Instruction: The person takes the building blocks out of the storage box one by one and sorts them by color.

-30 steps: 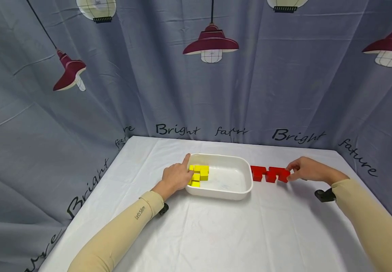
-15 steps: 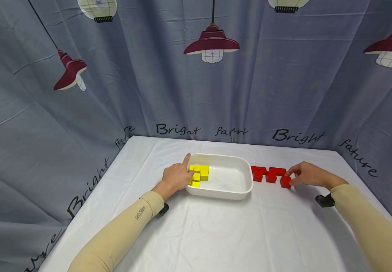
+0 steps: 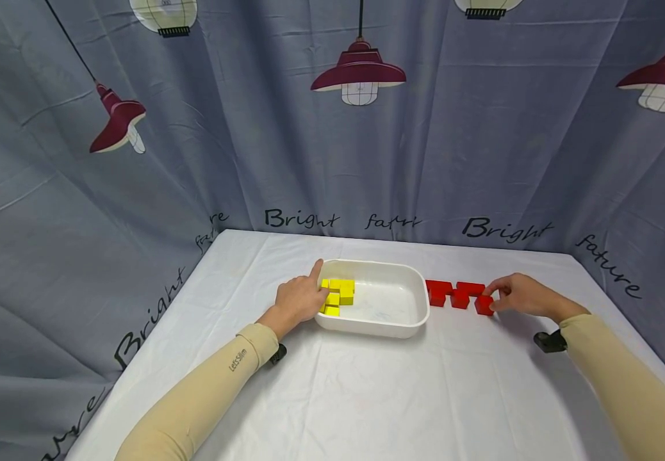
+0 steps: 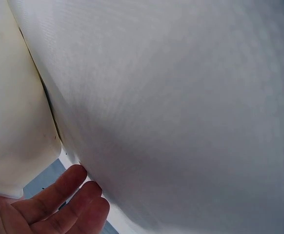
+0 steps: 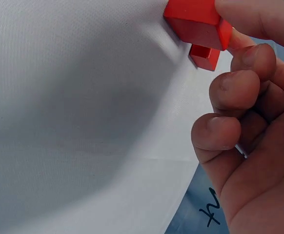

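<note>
A white rectangular tray (image 3: 390, 328) stands on the table, with several yellow blocks (image 3: 346, 296) at its left end. At the tray's left wall my left hand (image 3: 298, 299) grips the rim, its thumb over the edge and index finger pointing along the far corner. The left wrist view shows its other fingers (image 4: 64, 195) outside the tray wall. To the tray's right lie several red blocks (image 3: 460, 299) in a ragged row. My right hand (image 3: 525, 296) pinches the rightmost red block (image 5: 193, 22) between thumb and finger, and its remaining fingers are curled.
White cloth (image 3: 390, 397) covers the table. Behind it and along both sides hangs a grey-blue curtain (image 3: 286, 141) printed with lamps and lettering. The tray's right wall stands close beside the leftmost red blocks.
My right hand has drawn the rightmost red block slightly toward me, apart from the block behind it, and then stayed there. The left hand and tray have not moved.
</note>
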{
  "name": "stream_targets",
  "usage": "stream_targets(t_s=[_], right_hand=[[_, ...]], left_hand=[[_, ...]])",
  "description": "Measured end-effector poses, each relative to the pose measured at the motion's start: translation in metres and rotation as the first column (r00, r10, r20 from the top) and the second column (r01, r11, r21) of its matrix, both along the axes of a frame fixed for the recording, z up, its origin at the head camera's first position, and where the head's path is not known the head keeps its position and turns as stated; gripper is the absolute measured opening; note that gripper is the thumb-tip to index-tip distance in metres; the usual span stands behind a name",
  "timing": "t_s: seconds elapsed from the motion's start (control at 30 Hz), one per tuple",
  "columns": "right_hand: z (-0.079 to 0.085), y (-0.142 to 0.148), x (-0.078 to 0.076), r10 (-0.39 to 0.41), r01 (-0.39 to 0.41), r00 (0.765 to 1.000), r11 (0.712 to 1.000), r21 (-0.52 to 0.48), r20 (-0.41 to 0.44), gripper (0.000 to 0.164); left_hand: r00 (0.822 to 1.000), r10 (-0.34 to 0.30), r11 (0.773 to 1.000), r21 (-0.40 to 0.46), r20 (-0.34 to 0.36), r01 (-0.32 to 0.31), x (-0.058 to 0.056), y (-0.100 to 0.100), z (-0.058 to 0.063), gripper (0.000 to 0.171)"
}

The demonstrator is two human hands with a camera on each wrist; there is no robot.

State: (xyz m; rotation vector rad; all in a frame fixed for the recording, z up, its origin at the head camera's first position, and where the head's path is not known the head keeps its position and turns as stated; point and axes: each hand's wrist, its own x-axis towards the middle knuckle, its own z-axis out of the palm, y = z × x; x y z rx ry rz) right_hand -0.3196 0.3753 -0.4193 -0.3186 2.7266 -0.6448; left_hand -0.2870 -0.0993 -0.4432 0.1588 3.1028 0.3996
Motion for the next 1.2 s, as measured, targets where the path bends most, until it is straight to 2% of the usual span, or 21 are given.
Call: stream_targets(t_s=[0.2, 0.6, 0.93, 1.2], right_hand=[[-0.002, 0.001, -0.001, -0.011, 0.011, 0.999, 1.000, -0.002, -0.034, 0.040], [0.008, -0.005, -0.001, -0.026, 0.026, 0.999, 1.000, -0.001, -0.032, 0.041], [0.027, -0.028, 0.002, 0.027, -0.029, 0.996, 0.999, -0.029, -0.091, 0.033], [0.042, -0.051, 0.005, 0.064, -0.070, 0.993, 0.995, -0.067, -0.095, 0.034]], left_hand=[[1.000, -0.003, 1.000, 0.001, -0.002, 0.003, 0.000, 0.000, 0.000, 0.071], [1.000, -0.009, 1.000, 0.005, -0.007, 0.009, 0.000, 0.000, 0.002, 0.072], [1.000, -0.004, 1.000, -0.002, 0.005, 0.004, 0.000, -0.001, 0.000, 0.072], [1.000, 0.001, 1.000, -0.001, 0.007, -0.001, -0.001, 0.000, 0.000, 0.072]])
